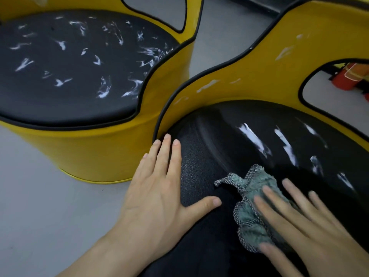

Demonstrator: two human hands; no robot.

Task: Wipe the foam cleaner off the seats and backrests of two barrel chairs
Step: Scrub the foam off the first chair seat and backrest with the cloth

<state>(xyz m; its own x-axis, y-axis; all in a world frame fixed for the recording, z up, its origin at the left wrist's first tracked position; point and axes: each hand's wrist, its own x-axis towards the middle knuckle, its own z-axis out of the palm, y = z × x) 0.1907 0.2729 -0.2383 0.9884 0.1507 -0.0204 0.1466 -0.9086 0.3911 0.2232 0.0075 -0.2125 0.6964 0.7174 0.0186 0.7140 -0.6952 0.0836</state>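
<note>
Head view: right hand [311, 232] flat, fingers spread, pressing green cloth [253, 182] onto near seat [199, 166]; left hand [157, 196] flat, bracing seat edge; foam streaks [252, 136] just ahead. Risk: ungripped cloth bunching, smearing foam.

We log the following. Right hand [307, 226]: blurred, finger outlines soft, wrist cut off by the right and bottom edges. Cloth [252, 226]: right part hidden under that hand. Near chair's seat [219, 136]: front cut off by the bottom edge. Its backrest [299, 37]: cut by the top and right edges. Far chair [89, 148]: cut by the left and top edges. Red object [347, 76]: seen through the backrest cut-out, partly hidden and cut by the right edge; we cannot identify it.
</note>
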